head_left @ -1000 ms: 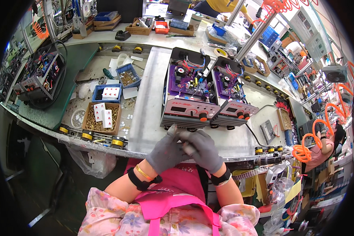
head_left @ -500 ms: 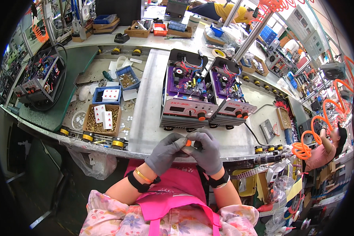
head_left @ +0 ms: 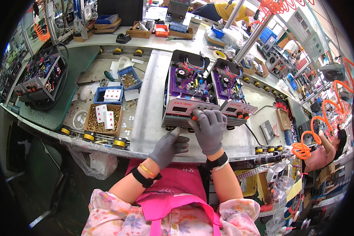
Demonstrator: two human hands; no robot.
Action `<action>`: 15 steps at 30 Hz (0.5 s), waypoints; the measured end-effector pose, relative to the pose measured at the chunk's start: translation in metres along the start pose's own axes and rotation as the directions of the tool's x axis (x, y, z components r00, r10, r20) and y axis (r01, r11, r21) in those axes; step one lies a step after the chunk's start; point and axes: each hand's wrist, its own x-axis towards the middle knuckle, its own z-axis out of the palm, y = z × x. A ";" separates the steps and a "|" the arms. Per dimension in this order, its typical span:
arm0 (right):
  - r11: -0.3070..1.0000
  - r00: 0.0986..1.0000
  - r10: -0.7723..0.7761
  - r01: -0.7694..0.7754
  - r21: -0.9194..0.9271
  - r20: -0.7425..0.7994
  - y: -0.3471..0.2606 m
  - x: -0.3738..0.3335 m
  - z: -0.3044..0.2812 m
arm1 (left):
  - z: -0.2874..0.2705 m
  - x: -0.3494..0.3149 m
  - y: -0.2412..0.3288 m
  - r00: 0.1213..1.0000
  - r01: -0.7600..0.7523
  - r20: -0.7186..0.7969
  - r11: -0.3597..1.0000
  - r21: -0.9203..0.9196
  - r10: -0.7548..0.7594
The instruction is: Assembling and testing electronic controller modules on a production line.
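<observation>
Two open-topped electrical units with purple circuit boards stand side by side on the metal work surface, the left unit [head_left: 185, 112] and the right unit [head_left: 234, 105]. My right hand [head_left: 210, 131], in a grey glove, is at the left unit's front panel, thumb and fingertips closed around an orange-and-black knob [head_left: 193, 116] against the panel. That hand hides part of the panel to the right of the knob. Two orange knobs [head_left: 243, 115] show on the right unit. My left hand [head_left: 170, 147], also gloved, is open and empty over the surface in front of the left unit.
A box of brass-coloured fasteners [head_left: 103, 128] with white label cards stands to the left, near blue bins [head_left: 107, 94]. Another unit [head_left: 41, 80] is at the far left. A power screwdriver [head_left: 271, 158] lies along the front edge at right. Orange coiled hoses [head_left: 301, 150] hang beyond it.
Both hands were together at the table edge around an orange knob. They have parted: the right has carried the knob forward to the left unit's panel, while the left has let go and opened.
</observation>
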 end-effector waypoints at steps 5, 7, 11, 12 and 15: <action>0.999 0.999 -0.024 0.023 -0.036 -0.030 0.001 -0.005 0.009 | -0.001 0.009 -0.003 0.999 0.034 0.028 0.992 -0.122 -0.030; 0.996 0.995 -0.063 0.058 -0.061 -0.078 0.002 -0.006 0.013 | 0.000 0.011 -0.005 0.998 0.037 0.055 0.988 -0.150 -0.029; 0.998 0.993 -0.043 0.038 -0.046 -0.112 -0.001 -0.005 0.014 | 0.000 0.020 -0.011 0.998 0.032 0.052 0.979 -0.203 -0.022; 0.998 0.997 -0.025 0.021 -0.056 -0.075 -0.002 -0.005 0.012 | -0.001 0.022 -0.012 0.998 0.030 0.055 0.974 -0.225 -0.018; 0.997 1.000 0.011 -0.012 -0.072 -0.021 -0.005 -0.002 0.009 | -0.002 0.026 -0.016 0.997 0.016 0.071 0.968 -0.252 0.002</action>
